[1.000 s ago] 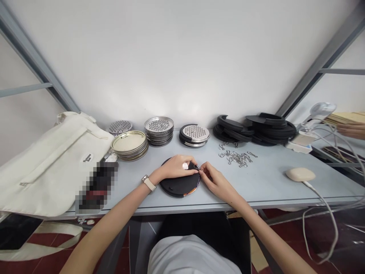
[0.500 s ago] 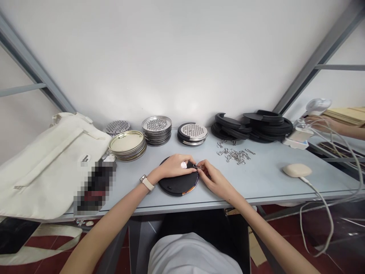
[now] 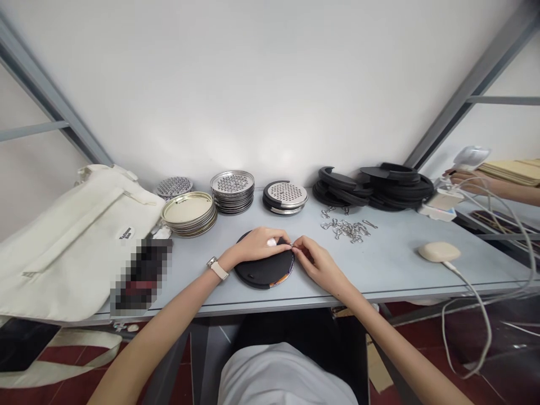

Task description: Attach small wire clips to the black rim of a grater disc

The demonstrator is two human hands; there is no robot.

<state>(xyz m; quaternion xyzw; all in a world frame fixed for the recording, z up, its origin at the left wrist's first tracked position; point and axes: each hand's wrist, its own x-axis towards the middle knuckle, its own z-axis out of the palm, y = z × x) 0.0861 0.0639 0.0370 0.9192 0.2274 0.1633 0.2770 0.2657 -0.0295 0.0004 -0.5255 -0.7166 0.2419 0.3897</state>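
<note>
A round black disc [image 3: 264, 270] lies flat near the front edge of the grey table [image 3: 392, 264]. My left hand [image 3: 259, 244] rests on top of the disc, its fingers curled and pinching at the disc's right rim. My right hand [image 3: 314, 261] meets it there, fingertips pinched on a small metal clip [image 3: 292, 244] at the same rim. The fingertips of both hands touch. A watch with a pale strap sits on my left wrist.
Stacks of metal lids [image 3: 189, 212], perforated metal discs [image 3: 233, 191] and black rings [image 3: 379, 188] line the wall. Loose metal clips [image 3: 348, 229] lie right of centre. A cream bag [image 3: 71, 236] is left, a white mouse [image 3: 439, 251] right. Another person's hand [image 3: 466, 181] holds a scanner far right.
Both hands stay at the disc's right rim; the fingertips have closed tighter together over the small clip. The other person's hand at far right has moved onto the scanner.
</note>
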